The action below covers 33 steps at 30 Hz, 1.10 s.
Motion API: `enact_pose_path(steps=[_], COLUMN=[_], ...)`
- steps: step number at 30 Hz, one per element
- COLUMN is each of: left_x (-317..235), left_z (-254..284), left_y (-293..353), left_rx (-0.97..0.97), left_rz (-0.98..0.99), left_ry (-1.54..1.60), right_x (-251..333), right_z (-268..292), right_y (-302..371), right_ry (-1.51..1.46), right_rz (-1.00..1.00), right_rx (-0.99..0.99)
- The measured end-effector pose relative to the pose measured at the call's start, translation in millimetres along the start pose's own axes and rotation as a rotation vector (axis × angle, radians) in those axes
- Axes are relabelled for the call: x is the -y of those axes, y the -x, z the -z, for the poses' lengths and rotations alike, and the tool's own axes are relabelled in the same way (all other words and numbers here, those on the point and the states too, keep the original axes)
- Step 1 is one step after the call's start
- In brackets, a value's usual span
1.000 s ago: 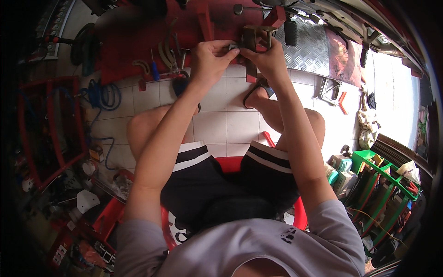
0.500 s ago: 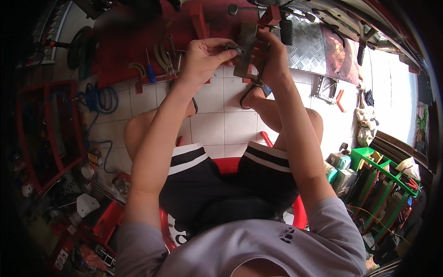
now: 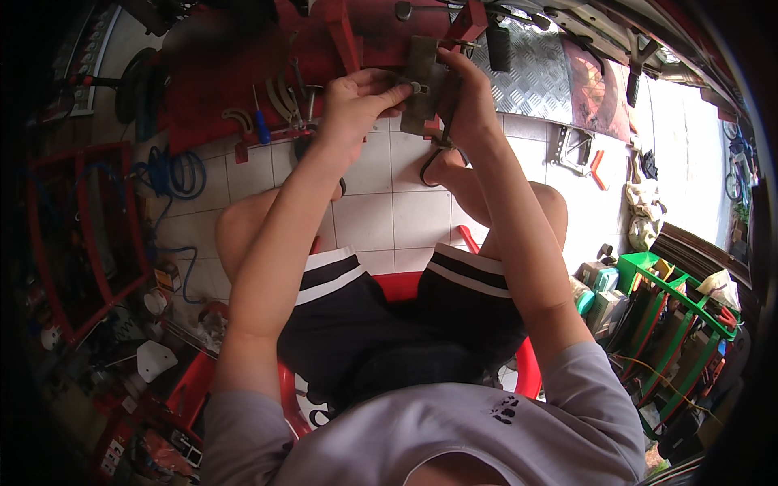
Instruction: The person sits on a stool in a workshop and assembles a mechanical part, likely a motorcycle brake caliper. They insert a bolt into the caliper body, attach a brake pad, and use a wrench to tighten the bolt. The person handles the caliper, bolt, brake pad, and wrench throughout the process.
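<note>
Beyond white square tiles (image 3: 363, 220), the right hand (image 3: 472, 101) is clasping a flat brown metal bracket (image 3: 421, 109), best steadied; the left hand (image 3: 361, 99) is apparently pinching a small silvery piece (image 3: 416, 87).

Workshop: blue-handled screwdriver (image 3: 262, 128), wrench (image 3: 299, 77), coiled blue hose (image 3: 185, 175), packed green rack (image 3: 639, 261).

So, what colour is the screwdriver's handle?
Blue; the handle shows in the head view, the only one.
</note>
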<state>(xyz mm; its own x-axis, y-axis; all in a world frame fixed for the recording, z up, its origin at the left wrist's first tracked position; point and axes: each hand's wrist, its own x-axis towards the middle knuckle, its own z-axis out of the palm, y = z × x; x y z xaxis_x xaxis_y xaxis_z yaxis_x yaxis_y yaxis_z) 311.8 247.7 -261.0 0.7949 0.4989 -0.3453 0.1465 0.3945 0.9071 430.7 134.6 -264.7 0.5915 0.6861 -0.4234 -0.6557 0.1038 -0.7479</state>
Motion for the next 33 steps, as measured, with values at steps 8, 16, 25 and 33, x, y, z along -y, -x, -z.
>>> enact_pose_path(steps=[8, 16, 25, 33], left_x=[5, 3, 0, 7], left_z=[2, -5, -7, -6], left_y=[-3, -4, -3, -6], left_rx=[-0.022, -0.011, -0.078, -0.148], left_rz=[-0.040, -0.100, -0.100, -0.232], left_ry=[-0.067, -0.129, -0.104, -0.291], right_x=[7, 11, 9, 5], right_z=[-7, -5, -7, -8], right_y=[6, 8, 11, 9], right_ry=[-0.028, 0.107, 0.150, 0.176], right_rz=[0.009, 0.042, 0.101, 0.126], right_rx=[0.001, -0.010, 0.019, 0.038])
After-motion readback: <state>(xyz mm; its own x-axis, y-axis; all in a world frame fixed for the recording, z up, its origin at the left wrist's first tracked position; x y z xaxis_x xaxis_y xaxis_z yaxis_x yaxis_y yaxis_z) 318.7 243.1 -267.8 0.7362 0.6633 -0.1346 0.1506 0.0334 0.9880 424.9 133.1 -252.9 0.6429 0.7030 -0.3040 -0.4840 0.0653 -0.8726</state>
